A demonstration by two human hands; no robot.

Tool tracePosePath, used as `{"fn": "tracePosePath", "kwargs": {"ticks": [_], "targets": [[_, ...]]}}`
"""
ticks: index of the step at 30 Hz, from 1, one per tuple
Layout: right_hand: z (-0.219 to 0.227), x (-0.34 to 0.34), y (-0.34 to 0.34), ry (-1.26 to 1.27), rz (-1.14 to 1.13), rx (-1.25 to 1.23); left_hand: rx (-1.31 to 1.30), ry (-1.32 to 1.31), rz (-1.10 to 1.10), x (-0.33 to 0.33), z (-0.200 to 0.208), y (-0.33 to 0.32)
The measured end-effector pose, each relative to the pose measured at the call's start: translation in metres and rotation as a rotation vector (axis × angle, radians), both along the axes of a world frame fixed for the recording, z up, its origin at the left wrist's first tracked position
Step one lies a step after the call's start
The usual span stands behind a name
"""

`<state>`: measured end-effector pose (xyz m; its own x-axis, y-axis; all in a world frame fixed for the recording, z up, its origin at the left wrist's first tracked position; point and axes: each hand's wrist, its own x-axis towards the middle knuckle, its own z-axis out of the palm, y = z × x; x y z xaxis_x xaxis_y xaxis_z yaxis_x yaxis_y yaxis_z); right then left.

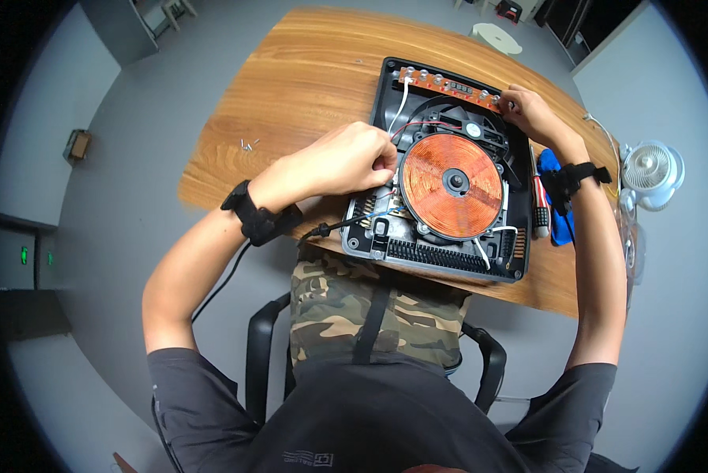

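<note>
On the table [306, 63], your induction cooker [437, 256] lies open, coil [452, 186] inside, screws [249, 146] loose; your left hand [358, 158], fingertips bunched, beside the coil; your right hand [531, 114], fingers curled, at the circuit board [452, 85]; anything pinched is hidden.

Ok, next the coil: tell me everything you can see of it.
The coil is a flat disc of shiny, copper-coloured winding, edged in black, around a dark hub. It lies face up inside the open black case, with the fan just beyond it. White leads show by its lower right edge. The left hand is close by its left edge; whether it touches the coil is unclear.
</note>
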<state>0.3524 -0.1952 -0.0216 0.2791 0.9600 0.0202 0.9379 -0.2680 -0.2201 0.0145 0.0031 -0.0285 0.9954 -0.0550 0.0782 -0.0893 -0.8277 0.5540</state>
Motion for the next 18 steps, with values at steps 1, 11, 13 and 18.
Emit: {"fn": "tracePosePath", "kwargs": {"ticks": [1, 11, 13, 18], "targets": [[-0.0006, -0.0004, -0.0006, 0.015, 0.005, 0.012, 0.002, 0.009, 0.007, 0.0004, 0.0007, -0.0009], [0.0028, -0.0042, 0.0001, 0.029, -0.021, -0.001, 0.051, -0.014, 0.021, 0.0034, 0.0007, -0.0048], [-0.0004, -0.0015, -0.0001, 0.077, -0.021, 0.015, 0.052, -0.011, 0.030, 0.0051, 0.0017, -0.0061], [0.0017, -0.0031, -0.0001, 0.021, -0.011, 0.005, 0.021, -0.040, 0.040, 0.0052, -0.0070, -0.0037]]}}
